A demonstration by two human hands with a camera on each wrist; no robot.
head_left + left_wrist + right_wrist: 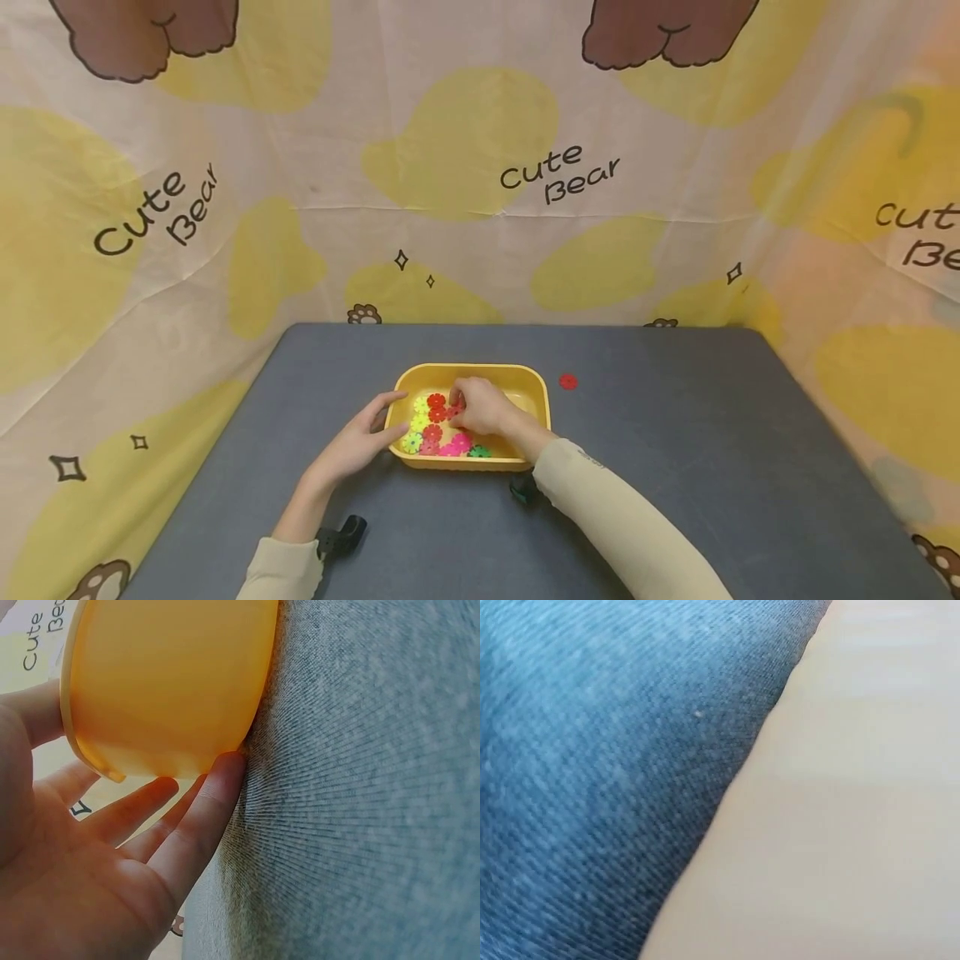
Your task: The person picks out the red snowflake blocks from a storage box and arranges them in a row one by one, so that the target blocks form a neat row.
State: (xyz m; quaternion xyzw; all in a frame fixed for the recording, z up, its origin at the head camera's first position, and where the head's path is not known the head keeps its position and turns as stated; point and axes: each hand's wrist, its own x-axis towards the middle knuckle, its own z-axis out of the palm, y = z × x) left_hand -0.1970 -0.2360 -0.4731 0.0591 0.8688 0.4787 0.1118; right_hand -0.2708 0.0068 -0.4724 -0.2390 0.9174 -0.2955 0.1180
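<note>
A yellow plastic tub (pixel 480 463) stands on the table, with flower-shaped plastic discs in its left half: yellow ones (pixel 412 442), red ones (pixel 436 401), pink ones (pixel 454 446) and a green one (pixel 478 451). At the tub's left end, my left hand (pixel 365 435) holds the rim and wall; the left wrist view shows its fingers (pixel 202 825) against the outside wall (pixel 172 682). My right hand (pixel 483 406) reaches down into the tub, thumb and fingers pinching at a red disc (pixel 453 412) partly hidden by them. Only sleeve (pixel 840 825) and table show in the right wrist view.
One red disc (pixel 567 382) lies on the grey table (pixel 675 450), just right of the tub's far corner. A printed cloth (pixel 465 142) hangs behind the table and along its sides. Dark wrist cameras (pixel 345 536) sit on both wrists.
</note>
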